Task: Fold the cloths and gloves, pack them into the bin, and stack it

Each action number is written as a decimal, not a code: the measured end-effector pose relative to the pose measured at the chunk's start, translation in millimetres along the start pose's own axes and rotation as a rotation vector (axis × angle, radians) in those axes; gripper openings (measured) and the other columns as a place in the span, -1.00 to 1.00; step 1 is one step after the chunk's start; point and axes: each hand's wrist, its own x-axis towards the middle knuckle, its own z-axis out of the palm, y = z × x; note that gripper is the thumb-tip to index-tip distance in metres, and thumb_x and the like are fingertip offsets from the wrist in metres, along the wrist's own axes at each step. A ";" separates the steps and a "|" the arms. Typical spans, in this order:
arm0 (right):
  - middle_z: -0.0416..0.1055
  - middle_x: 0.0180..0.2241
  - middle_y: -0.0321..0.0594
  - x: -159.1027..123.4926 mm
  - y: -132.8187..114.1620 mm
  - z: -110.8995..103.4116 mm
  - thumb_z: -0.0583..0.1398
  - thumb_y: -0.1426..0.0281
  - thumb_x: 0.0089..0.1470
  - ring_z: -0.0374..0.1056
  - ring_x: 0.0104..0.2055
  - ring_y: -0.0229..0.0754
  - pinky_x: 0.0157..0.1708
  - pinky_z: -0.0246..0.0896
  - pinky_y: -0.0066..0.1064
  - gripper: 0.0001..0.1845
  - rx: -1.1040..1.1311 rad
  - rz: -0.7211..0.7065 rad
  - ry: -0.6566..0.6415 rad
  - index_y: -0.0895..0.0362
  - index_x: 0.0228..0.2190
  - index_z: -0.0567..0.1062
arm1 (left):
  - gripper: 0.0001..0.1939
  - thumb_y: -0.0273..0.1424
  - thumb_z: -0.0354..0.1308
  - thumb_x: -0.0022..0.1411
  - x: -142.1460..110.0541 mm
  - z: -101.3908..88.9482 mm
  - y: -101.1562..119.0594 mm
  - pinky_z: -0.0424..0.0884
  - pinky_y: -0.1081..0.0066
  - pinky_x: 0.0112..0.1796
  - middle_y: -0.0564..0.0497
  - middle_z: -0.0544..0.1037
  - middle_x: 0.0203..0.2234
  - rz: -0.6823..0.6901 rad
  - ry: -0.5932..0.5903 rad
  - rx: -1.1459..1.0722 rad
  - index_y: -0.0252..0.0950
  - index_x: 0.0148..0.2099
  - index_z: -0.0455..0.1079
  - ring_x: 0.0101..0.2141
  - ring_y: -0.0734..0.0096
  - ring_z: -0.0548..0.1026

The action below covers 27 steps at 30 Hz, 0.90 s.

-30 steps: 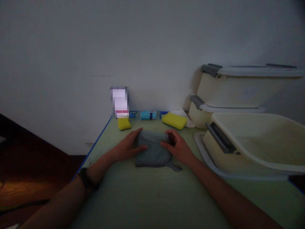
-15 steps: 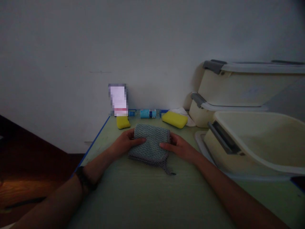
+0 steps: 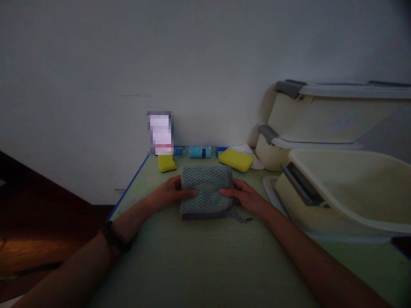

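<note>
A folded grey-green textured cloth with a dark checked border and a short loop at its near right corner is held between my two hands over the table. My left hand grips its left edge, thumb on top and fingers behind. On the opposite edge, my right hand pinches it the same way, thumb lying on the border. The fingers under the cloth are hidden. Whether the cloth touches the tabletop I cannot tell.
Behind the cloth lie a bottle on its side, a yellow sponge against white cloth, and another yellow piece below a blurred phone. To the right stand an open cream bin and stacked lidded boxes.
The cloth has turned slightly and now sits squarer to me, its loop swung to the right. Both hands keep their hold; the right has shifted slightly rightward.
</note>
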 end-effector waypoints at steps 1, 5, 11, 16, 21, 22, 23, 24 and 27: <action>0.45 -0.34 -0.29 0.9 1.9 -1.1 0.20 0.38 -0.12 0.37 -0.31 -0.25 -0.26 0.26 -0.36 -0.76 -0.004 0.009 0.021 0.11 -0.30 0.45 | -0.68 -0.45 0.21 0.00 0.3 0.5 -0.1 0.29 0.18 -0.08 -0.09 0.49 -0.17 0.004 0.007 -0.029 -0.36 -0.14 0.34 -0.16 0.25 0.45; 0.47 -0.38 -0.27 5.2 8.2 -2.9 0.21 0.36 -0.15 0.37 -0.35 -0.22 -0.31 0.27 -0.34 -0.77 0.034 0.009 0.055 0.11 -0.34 0.47 | -0.68 -0.47 0.15 0.05 1.1 3.5 -1.4 0.33 0.26 -0.15 -0.06 0.51 -0.22 0.038 -0.001 -0.225 -0.33 -0.09 0.33 -0.21 0.29 0.47; 0.47 -0.28 -0.30 4.0 7.9 -2.0 0.20 0.32 -0.15 0.37 -0.21 -0.18 -0.14 0.21 -0.26 -0.76 0.015 -0.090 0.093 0.04 -0.33 0.49 | -0.84 -0.54 0.15 -0.05 -3.3 0.7 -1.0 0.39 0.41 -0.32 -0.02 0.55 -0.41 -0.002 -0.016 -0.392 -0.35 -0.32 0.44 -0.39 0.39 0.49; 0.44 -0.20 -0.26 0.8 2.9 -0.2 0.21 0.32 -0.15 0.35 -0.17 -0.18 -0.11 0.20 -0.26 -0.68 0.063 -0.114 0.089 0.05 -0.25 0.44 | -0.80 -0.55 0.14 -0.03 -3.7 -0.9 -0.3 0.40 0.44 -0.33 -0.02 0.54 -0.40 0.014 -0.004 -0.431 -0.34 -0.27 0.42 -0.39 0.40 0.49; 0.47 -0.30 -0.25 -0.2 0.2 3.5 0.26 0.33 -0.21 0.38 -0.24 -0.20 -0.14 0.22 -0.26 -0.69 0.121 -0.075 0.016 0.10 -0.32 0.46 | -0.69 -0.48 0.10 0.07 -1.0 -2.9 1.8 0.39 0.38 -0.25 -0.07 0.51 -0.25 -0.013 0.007 -0.382 -0.33 -0.08 0.33 -0.30 0.36 0.49; 0.48 -0.32 -0.24 0.0 0.4 3.7 0.26 0.32 -0.21 0.38 -0.27 -0.20 -0.16 0.23 -0.27 -0.72 0.115 -0.058 0.033 0.12 -0.35 0.46 | -0.67 -0.46 0.10 0.08 -0.8 -3.6 1.9 0.40 0.37 -0.26 -0.09 0.50 -0.22 -0.020 -0.005 -0.362 -0.33 -0.06 0.31 -0.30 0.35 0.48; 0.48 -0.35 -0.23 0.4 0.7 3.5 0.25 0.30 -0.20 0.39 -0.30 -0.19 -0.18 0.24 -0.27 -0.73 0.107 -0.044 0.056 0.14 -0.37 0.47 | -0.64 -0.45 0.11 0.07 -0.9 -4.1 2.0 0.40 0.37 -0.27 -0.11 0.49 -0.20 -0.022 -0.019 -0.345 -0.33 -0.04 0.30 -0.30 0.34 0.48; 0.48 -0.37 -0.22 1.0 1.0 3.2 0.23 0.28 -0.19 0.39 -0.32 -0.19 -0.21 0.26 -0.27 -0.73 0.094 -0.038 0.081 0.15 -0.37 0.47 | -0.62 -0.44 0.12 0.06 -1.1 -4.4 1.9 0.40 0.36 -0.28 -0.12 0.48 -0.20 -0.020 -0.031 -0.334 -0.33 -0.03 0.29 -0.31 0.33 0.48; 0.48 -0.38 -0.20 2.5 1.3 2.1 0.15 0.26 -0.10 0.38 -0.34 -0.18 -0.28 0.27 -0.28 -0.72 -0.069 -0.084 0.137 0.14 -0.32 0.46 | -0.62 -0.47 0.16 0.00 -1.9 -3.2 1.6 0.40 0.37 -0.28 -0.07 0.50 -0.25 0.001 -0.011 -0.331 -0.31 -0.07 0.32 -0.33 0.36 0.47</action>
